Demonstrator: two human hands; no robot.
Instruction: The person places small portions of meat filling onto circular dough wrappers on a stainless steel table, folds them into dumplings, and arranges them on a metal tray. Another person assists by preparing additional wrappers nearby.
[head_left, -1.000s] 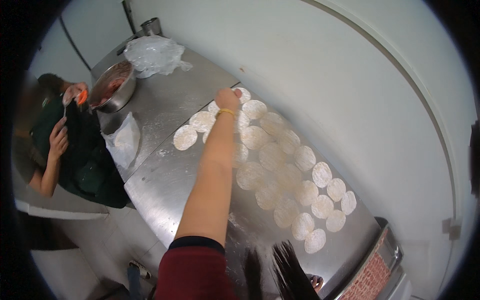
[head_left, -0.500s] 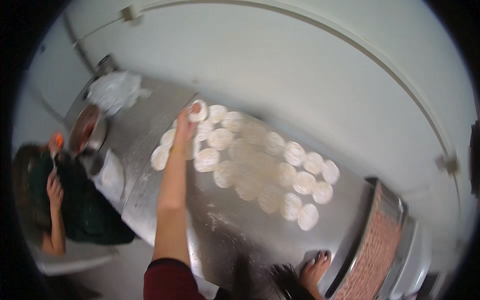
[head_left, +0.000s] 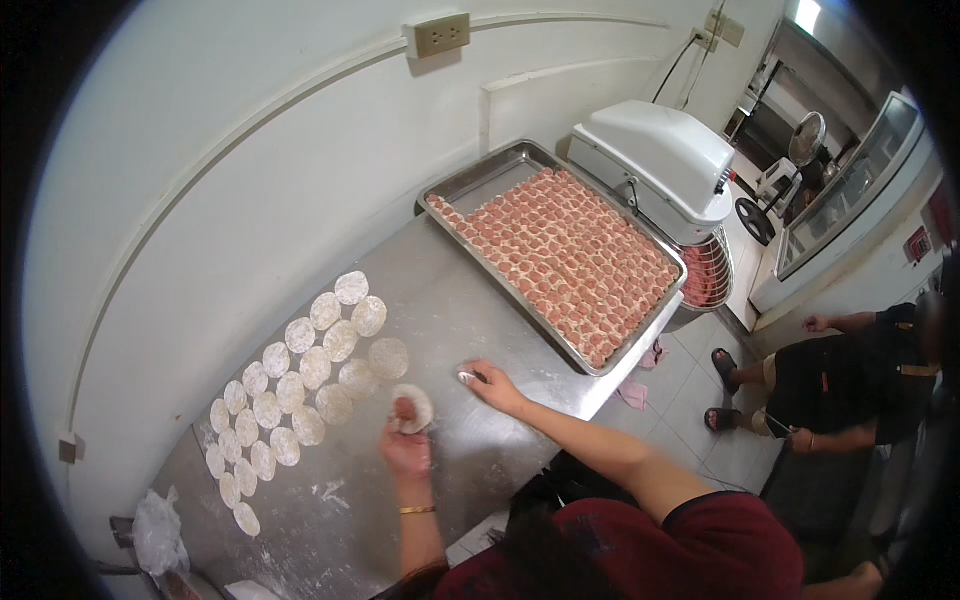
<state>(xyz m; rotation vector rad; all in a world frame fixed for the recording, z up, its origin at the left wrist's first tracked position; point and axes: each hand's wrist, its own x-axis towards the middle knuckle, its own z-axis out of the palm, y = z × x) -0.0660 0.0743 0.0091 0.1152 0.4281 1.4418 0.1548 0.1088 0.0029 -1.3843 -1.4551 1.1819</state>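
My left hand (head_left: 406,452) is closed on a round, floured dough wrapper (head_left: 421,410), held just above the steel table. A pinkish patch in the wrapper's middle could be meat or my thumb; I cannot tell. Over the table to the right, my right hand (head_left: 494,388) has its fingers curled together, with a small pale thing at their tips, too small to name. Flat dough wrappers (head_left: 314,368) lie in slanting rows on the left half of the table. Beyond my right hand sits a large metal tray (head_left: 462,240) filled with rows of small, shaped pieces in pink and white.
A white machine (head_left: 655,160) with a wire guard and pink meat in its bowl (head_left: 703,275) stands behind the tray. A crumpled plastic bag (head_left: 160,530) is at the lower left. Another person (head_left: 850,390) in dark clothes stands at the right. The wall (head_left: 230,200) borders the table.
The view has swung right, bringing the whole tray and machine into sight. My left hand has drawn back from the far wrappers with one in it. The right hand has lifted off the table.
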